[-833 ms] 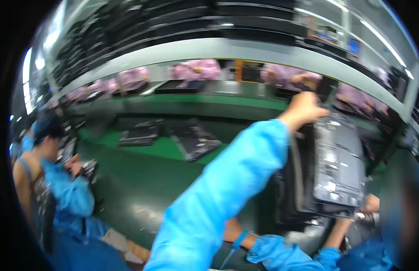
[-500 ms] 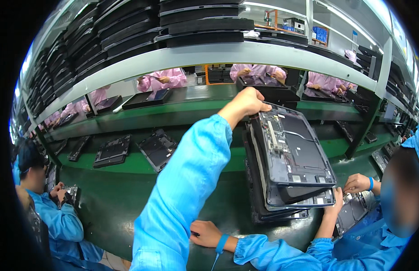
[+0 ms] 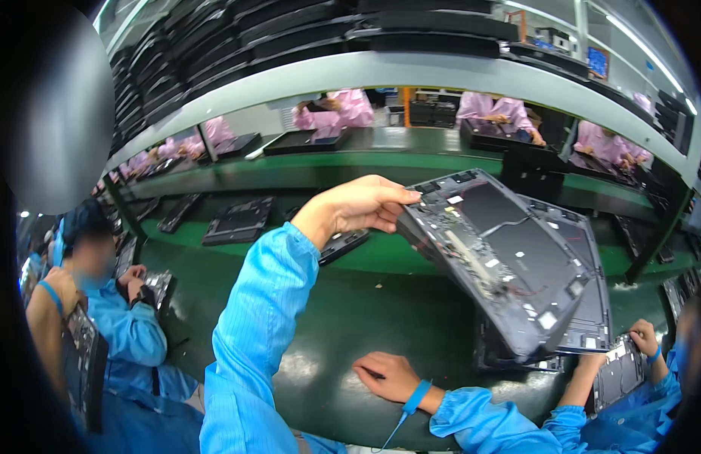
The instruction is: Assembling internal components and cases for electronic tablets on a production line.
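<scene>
- Head view, ctr: on my feed the L hand (image 3: 358, 206), in a blue sleeve (image 3: 252, 318), reaches in from the lower edge. It's pinching the upper-L corner of a laptop chassis (image 3: 509, 250), other fingers curled below.
- Chassis pos: R of ctr, dark gray, inner side up w/ circuitry, a pale cable & white labels showing. It sits askew over a lower chassis (image 3: 595, 303), the next in the stack; can't tell if they touch.
- Just changed: approx half a sec ago it lay nearly in line w/ the stack; now it's swung toward L, so the lower chassis shows along its R side. I read that as part-way off the stack, load hanging on one corner grip.
- R hand (image 3: 392, 378), as I read it, rests on the green bench (image 3: 313, 325), wrist in a blue strap (image 3: 418, 396). Fingers are curled in around a small dark item (image 3: 373, 373), too small to ID.
- Around: co-workers in blue on L (image 3: 120, 314) & R (image 3: 626, 435); more flat units (image 3: 241, 219) at the bench's rear; black stacked units (image 3: 290, 38) on the shelf above; pink sleeves (image 3: 358, 106) in bkgd.
</scene>
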A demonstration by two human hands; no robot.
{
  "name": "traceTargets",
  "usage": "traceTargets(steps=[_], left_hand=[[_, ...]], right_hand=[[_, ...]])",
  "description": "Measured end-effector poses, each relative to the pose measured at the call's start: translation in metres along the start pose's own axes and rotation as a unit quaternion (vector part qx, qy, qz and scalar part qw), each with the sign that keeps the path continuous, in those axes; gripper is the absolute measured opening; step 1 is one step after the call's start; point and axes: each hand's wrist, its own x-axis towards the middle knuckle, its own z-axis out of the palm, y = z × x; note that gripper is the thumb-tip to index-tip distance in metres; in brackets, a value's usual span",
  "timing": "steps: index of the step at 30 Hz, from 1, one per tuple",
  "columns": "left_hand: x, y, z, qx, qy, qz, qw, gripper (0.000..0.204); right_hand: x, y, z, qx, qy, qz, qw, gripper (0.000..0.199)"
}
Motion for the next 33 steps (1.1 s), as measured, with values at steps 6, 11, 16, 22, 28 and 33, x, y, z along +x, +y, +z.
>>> traceTargets(steps=[6,11,16,22,28,33], left_hand=[[-0.086,-0.05,0.035,-0.161,0.033,0.133,0.977,0.037],[-0.152,-0.138,0.02,-0.299,0.132,0.157,0.932,0.045],[-0.23,-0.261,0.025,-0.448,0.336,0.182,0.808,0.05],[-0.269,-0.292,0.096,-0.396,0.472,0.15,0.773,0.053],[-0.259,-0.297,0.125,0.012,0.594,0.112,0.797,0.068],[-0.256,-0.281,0.147,0.32,0.479,0.049,0.816,0.107]], right_hand=[[-0.006,-0.01,-0.009,-0.027,-0.02,-0.012,0.999,0.007],[-0.023,0.002,-0.004,0.009,-0.03,0.082,0.996,0.006],[-0.044,0.001,-0.009,0.142,0.244,0.202,0.938,0.024],[-0.021,-0.017,-0.025,0.046,0.278,0.207,0.937,0.019],[0.006,0.001,-0.037,0.105,0.203,0.265,0.937,0.024],[0.011,0.013,-0.041,0.113,0.163,0.285,0.938,0.028]])
